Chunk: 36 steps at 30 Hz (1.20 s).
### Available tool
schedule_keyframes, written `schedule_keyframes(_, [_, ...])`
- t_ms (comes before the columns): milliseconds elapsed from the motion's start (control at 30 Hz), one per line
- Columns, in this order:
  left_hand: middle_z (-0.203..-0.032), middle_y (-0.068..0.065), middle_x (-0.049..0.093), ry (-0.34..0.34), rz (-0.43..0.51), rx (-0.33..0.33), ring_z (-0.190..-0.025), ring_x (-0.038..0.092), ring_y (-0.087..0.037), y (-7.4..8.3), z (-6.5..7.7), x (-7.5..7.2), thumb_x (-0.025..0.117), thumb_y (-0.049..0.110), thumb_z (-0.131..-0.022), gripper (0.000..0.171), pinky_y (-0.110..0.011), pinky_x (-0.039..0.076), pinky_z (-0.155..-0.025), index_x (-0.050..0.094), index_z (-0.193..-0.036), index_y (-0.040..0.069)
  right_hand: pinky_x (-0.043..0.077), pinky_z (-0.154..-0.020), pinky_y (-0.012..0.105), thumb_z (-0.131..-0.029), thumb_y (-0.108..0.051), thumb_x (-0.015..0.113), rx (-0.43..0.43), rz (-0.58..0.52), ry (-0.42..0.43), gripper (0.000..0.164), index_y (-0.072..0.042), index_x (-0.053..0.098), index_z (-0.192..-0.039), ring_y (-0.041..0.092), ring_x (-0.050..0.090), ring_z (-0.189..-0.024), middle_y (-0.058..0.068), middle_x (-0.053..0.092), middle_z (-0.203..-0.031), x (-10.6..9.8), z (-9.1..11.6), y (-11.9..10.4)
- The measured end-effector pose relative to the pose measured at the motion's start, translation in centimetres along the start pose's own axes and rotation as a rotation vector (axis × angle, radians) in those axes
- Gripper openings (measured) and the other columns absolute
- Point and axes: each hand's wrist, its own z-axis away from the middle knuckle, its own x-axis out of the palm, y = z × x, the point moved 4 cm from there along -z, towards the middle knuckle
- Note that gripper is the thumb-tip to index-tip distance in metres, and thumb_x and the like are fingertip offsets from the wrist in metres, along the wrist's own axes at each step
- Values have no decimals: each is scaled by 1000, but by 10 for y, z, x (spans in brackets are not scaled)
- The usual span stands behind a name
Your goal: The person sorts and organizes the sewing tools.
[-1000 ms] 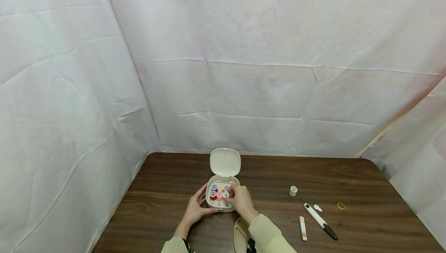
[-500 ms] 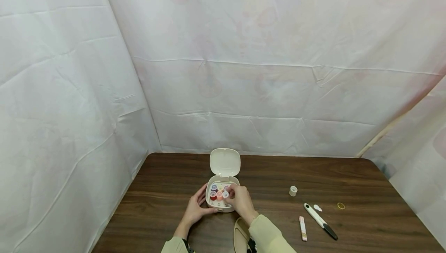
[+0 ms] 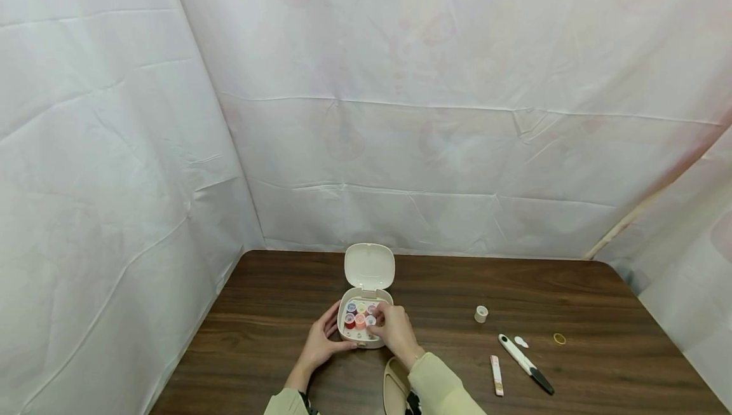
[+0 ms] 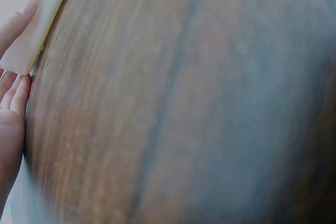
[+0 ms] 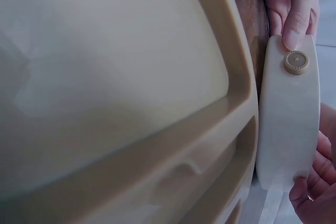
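A cream sewing box [image 3: 341,335] stands on the table with its lid [image 3: 369,267] raised at the back. Inside sit several small thread spools in two rows, including a red spool [image 3: 350,321] and a peach spool [image 3: 360,320]. My left hand [image 3: 321,343] holds the box at its left side, thumb along the front wall beside the button-shaped catch [image 5: 296,62]. Over the box's right side, my right hand [image 3: 396,331] pinches a whitish spool [image 3: 370,319] in the front row with thumb and index finger. Part of that spool is hidden by the fingers.
To the right lie a loose cream spool [image 3: 481,314], a white tool with a black end [image 3: 525,362], a small white piece [image 3: 521,341], a yellow ring [image 3: 559,338] and a slim pale strip [image 3: 497,375]. A beige tray [image 3: 394,386] lies partly under my right forearm.
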Motion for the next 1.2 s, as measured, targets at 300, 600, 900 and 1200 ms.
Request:
schedule_keyframes(300, [-137, -23, 29, 8, 2, -53, -123, 32, -33, -29, -4, -2, 81, 8, -60, 95, -33, 36, -97, 27, -137, -1, 43, -49, 17, -67, -2, 75, -16, -73, -23, 18, 0, 61, -78, 10, 51, -58, 4, 57, -66, -3, 1, -2])
schedule_keyframes(600, [-137, -24, 30, 15, -9, -44, -122, 33, -34, -29, -4, -3, 82, 8, -59, 95, -36, 36, -97, 28, -137, -1, 44, -50, 17, -69, -4, 74, -48, -92, -8, 15, 0, 63, -78, 9, 52, -59, 3, 58, -66, -9, 1, -2])
schedule_keyframes(900, [-136, -29, 27, 4, 17, -58, -122, 30, -40, 0, -1, -1, 79, 0, -60, 93, -44, 33, -97, 25, -135, -9, 42, -47, 16, -70, 0, 72, -72, -104, 35, 13, 2, 65, -80, 7, 49, -56, 2, 56, -65, -26, 10, -8])
schedule_keyframes(1200, [-137, -28, 25, 0, 12, -89, -123, 29, -39, -1, -1, -1, 79, 0, -61, 94, -43, 32, -98, 24, -136, -7, 43, -47, 16, -71, 2, 70, -49, -106, 86, 10, 1, 65, -80, 6, 49, -56, -2, 55, -64, -47, 24, -2])
